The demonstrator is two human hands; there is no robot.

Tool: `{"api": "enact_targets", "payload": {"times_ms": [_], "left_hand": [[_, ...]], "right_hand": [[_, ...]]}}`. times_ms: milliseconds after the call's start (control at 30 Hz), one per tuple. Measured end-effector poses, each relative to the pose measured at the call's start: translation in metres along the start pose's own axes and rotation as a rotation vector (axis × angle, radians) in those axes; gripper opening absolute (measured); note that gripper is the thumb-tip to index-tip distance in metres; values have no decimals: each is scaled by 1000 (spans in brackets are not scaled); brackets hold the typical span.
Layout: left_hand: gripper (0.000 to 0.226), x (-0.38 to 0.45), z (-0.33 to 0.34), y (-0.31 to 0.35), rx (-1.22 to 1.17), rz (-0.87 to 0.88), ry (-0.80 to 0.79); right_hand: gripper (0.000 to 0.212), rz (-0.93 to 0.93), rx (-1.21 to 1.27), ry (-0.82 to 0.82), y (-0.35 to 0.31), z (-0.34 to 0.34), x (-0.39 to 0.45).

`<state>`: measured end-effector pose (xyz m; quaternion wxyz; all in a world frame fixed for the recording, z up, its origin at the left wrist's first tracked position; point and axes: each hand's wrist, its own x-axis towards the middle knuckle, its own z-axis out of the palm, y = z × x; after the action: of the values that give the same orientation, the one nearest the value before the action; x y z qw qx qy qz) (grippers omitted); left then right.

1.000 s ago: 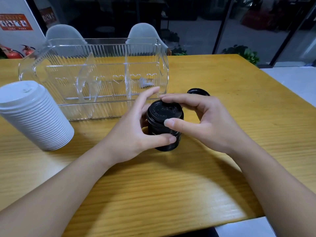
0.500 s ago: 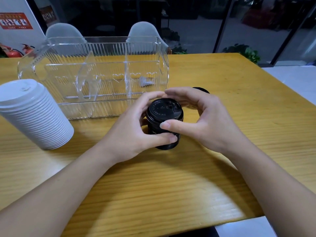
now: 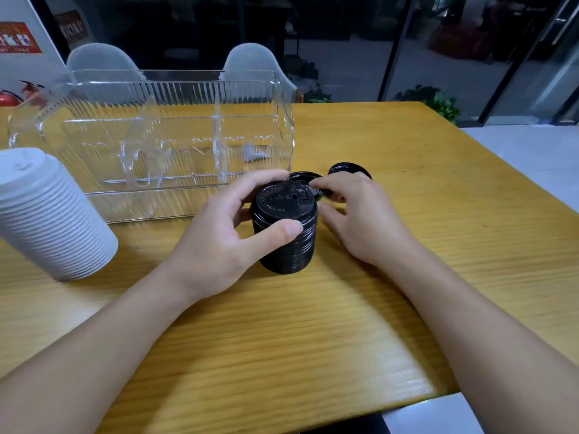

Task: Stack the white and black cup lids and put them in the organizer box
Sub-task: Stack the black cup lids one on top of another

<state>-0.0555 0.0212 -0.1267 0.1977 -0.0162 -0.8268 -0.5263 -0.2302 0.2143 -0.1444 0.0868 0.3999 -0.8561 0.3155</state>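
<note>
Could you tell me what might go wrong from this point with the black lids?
1. The left hand alone grips the tall black lid stack; a nudge from the right hand, which seems to be taking a loose black lid right behind it, could tilt or topple it.
2. Another black lid lies farther back, half hidden by that hand, and may be missed.
3. The clear organizer box stands very close, so its wall could be bumped.

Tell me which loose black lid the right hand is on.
The nearer lid, just behind the black stack; the right hand pinches its edge. The far lid lies untouched beyond the fingers.
</note>
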Motion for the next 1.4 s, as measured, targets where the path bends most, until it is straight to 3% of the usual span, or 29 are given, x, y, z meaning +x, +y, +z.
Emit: {"api": "enact_targets", "payload": {"times_ms": [133,267,467,667,733,833,1000,1233,1400], "left_hand": [[64,1,-1,-2,-12,5,6],[66,1,-1,-2,-1,5,-4],[66,1,-3,-3,9,6,-14],[67,2,-2,-2,8,6,-9],[67,1,-2,-2,8,2,-7],[67,0,-2,0,8,-12,-7],[72,0,-2,2,6,-37,-5],[93,-1,-1,6,-16,-18,28],[100,-2,2,14,8,88,27]], "right_hand": [[41,17,-63,-145,0,10,0],[35,13,-21,-84,3,7,-2],[7,-30,0,-75,-2,5,-5],[11,1,58,51,-7,-4,-6],[16,73,174,159,-9,-12,-6],[23,189,570,259,-16,-28,-6],[20,244,1138,197,-32,-46,-9],[15,243,1328,73,-39,-47,-10],[17,111,1348,-35,-41,-44,-15]]}}
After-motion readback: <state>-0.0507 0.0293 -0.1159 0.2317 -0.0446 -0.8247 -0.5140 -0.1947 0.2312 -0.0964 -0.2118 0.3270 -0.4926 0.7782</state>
